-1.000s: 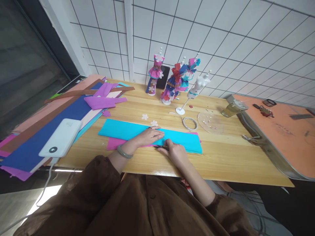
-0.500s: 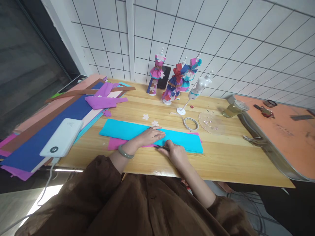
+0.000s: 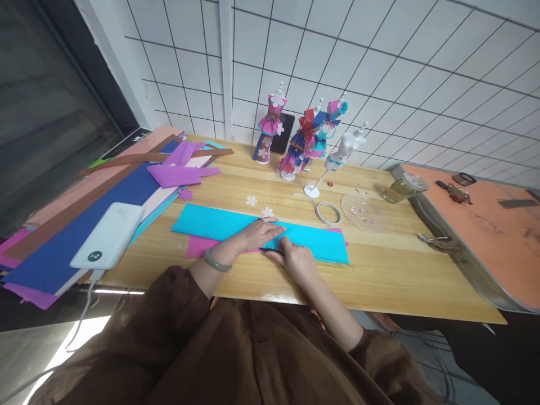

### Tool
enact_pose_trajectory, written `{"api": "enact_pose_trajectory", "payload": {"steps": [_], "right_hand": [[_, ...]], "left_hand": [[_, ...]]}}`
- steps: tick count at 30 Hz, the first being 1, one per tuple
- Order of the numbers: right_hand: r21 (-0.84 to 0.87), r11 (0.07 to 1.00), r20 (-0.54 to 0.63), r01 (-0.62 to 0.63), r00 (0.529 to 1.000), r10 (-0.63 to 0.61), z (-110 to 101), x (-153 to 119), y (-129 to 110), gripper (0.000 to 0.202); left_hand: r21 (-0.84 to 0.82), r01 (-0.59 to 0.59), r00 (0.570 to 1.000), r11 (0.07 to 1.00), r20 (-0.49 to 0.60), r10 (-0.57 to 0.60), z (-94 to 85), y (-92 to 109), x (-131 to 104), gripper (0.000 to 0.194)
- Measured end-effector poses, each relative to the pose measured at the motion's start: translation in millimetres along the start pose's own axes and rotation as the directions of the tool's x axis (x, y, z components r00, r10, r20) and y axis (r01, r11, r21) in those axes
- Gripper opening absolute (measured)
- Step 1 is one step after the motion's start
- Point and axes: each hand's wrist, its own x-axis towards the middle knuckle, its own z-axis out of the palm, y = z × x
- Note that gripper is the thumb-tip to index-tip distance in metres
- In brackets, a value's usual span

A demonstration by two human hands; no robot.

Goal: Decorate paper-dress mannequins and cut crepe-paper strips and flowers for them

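In the middle of the frame a long bright blue sheet of paper (image 3: 236,225) lies flat on the light wooden table (image 3: 379,270), on top of a pink sheet of paper (image 3: 198,246) that sticks out at its lower left. The left hand (image 3: 257,233) lies flat on the blue paper with its fingers stretched out and pressed down. It wears a green bangle (image 3: 216,262) on the wrist. Just to its right, the right hand (image 3: 297,261) is curled, with fingers pinched on a thin dark tool (image 3: 270,251) at the lower edge of the blue paper. What the tool is I cannot tell. Above them stand small paper-dressed dolls (image 3: 301,143). A white power bank (image 3: 107,234) lies at the left on a pile of coloured sheets (image 3: 84,208).
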Motion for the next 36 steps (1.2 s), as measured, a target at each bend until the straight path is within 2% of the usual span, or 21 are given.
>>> {"api": "enact_pose_trajectory", "payload": {"steps": [7,12,15,18,20,22,24,25,29,36], "right_hand": [[0.040,0.999,0.022,-0.004,1.000,0.003,-0.8,-2.7,0.0,0.044],[0.154,0.987,0.092,-0.041,0.995,0.027,-11.2,-18.9,5.3,0.044],[0.303,0.945,0.138,-0.123,0.987,0.084,-22.3,-32.7,26.2,0.042],[0.412,0.873,0.117,-0.260,0.966,0.232,-29.3,-42.3,67.8,0.045],[0.458,0.806,0.062,-0.375,0.918,0.392,-30.1,-44.5,101.3,0.052],[0.435,0.726,0.008,-0.532,0.809,0.588,-28.5,-43.6,131.8,0.059],[0.387,0.667,0.025,-0.637,0.730,0.683,-25.6,-40.6,153.7,0.065],[0.372,0.652,0.042,-0.661,0.714,0.699,-24.0,-38.5,160.5,0.067],[0.359,0.657,0.085,-0.663,0.724,0.684,-17.9,-28.8,166.0,0.070],[0.432,0.676,0.115,-0.597,0.780,0.615,-18.0,-27.8,160.3,0.060]], "left_hand": [[-0.063,0.051,0.999,0.997,-0.009,-0.051,-2.1,3.0,-0.5,0.052],[-0.304,0.081,0.994,0.949,-0.044,-0.099,-6.6,4.9,-1.2,0.057],[-0.518,0.073,0.990,0.852,-0.068,-0.126,-12.0,2.1,-1.9,0.066],[-0.695,0.032,0.978,0.718,-0.127,-0.167,-21.0,-3.9,-2.6,0.072],[-0.770,-0.010,0.960,0.637,-0.186,-0.210,-28.7,-7.4,-3.3,0.073],[-0.822,-0.055,0.933,0.567,-0.245,-0.263,-36.5,-9.2,-4.2,0.075],[-0.849,-0.094,0.903,0.521,-0.292,-0.313,-42.6,-9.3,-5.4,0.078],[-0.854,-0.107,0.891,0.510,-0.310,-0.333,-44.8,-9.0,-6.0,0.078],[-0.843,-0.091,0.862,0.530,-0.333,-0.382,-48.3,-7.5,-7.6,0.080],[-0.727,0.048,0.881,0.685,-0.292,-0.371,-48.1,-4.3,-9.6,0.078]]}}
